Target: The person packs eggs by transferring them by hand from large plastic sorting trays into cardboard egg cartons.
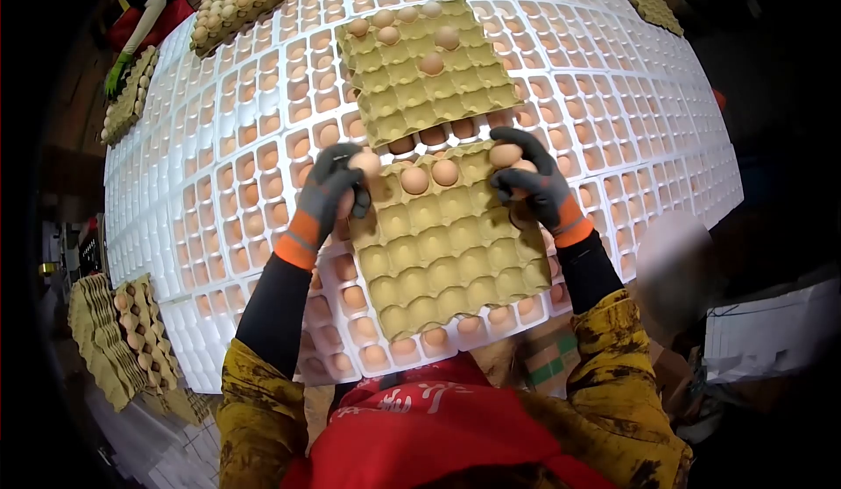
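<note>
My left hand (322, 193), in a grey glove with an orange cuff, is closed around a brown egg (366, 164) at the upper left corner of a pulp egg tray (438, 248). Another egg (346, 204) shows below its fingers. At the tray's upper right, my gloved right hand (545, 186) curls around an egg (505, 154), and a second egg (523, 170) sits partly covered by its fingers. Two eggs (429, 175) rest in the tray's top row between my hands. Beyond it lies another pulp tray (429, 99) with several eggs in its upper part.
White plastic trays (250, 218) filled with eggs spread across the wide surface beneath. Stacked pulp trays (109, 349) stand at the lower left, and egg-filled pulp trays (236, 3) at the upper left. Another person's gloved hand (116, 73) is at the far left.
</note>
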Demonstrator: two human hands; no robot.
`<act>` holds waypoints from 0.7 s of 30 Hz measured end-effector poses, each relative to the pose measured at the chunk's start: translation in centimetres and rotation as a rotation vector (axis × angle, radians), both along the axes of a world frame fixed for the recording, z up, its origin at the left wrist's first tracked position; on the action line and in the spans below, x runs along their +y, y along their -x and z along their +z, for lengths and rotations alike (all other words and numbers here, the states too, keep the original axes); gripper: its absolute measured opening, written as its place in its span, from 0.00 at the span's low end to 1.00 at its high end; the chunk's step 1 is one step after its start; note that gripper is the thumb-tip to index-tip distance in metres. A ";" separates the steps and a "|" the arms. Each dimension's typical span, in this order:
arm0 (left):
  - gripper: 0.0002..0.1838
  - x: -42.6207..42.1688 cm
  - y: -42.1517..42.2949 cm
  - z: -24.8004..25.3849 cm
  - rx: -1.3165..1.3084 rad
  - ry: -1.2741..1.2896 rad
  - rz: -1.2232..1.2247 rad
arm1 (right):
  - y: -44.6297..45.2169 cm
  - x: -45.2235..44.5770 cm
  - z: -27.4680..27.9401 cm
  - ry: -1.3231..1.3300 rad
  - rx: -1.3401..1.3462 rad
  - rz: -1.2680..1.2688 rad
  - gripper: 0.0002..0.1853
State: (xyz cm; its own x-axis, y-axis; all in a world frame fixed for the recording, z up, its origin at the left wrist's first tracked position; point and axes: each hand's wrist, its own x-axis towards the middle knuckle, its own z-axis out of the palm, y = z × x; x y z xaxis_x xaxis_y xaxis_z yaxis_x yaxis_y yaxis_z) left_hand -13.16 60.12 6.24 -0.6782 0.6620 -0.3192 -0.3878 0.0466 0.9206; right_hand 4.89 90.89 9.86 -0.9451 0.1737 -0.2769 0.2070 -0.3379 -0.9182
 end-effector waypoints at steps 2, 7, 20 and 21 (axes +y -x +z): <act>0.26 0.7 -0.5 2.2 -0.033 -0.125 0.165 | 2.5 -1.5 0.0 -0.885 0.391 0.181 0.26; 0.26 5.4 -2.2 -0.6 1.375 0.628 -0.219 | 5.8 -5.8 0.2 -1.749 -0.125 0.536 0.27; 0.25 -16.8 8.9 -0.8 1.004 0.554 0.431 | 16.7 -17.7 0.5 -0.798 0.240 0.078 0.24; 0.24 -20.0 11.1 -1.2 1.024 0.588 0.472 | 19.4 -21.0 0.6 -0.823 0.301 0.123 0.23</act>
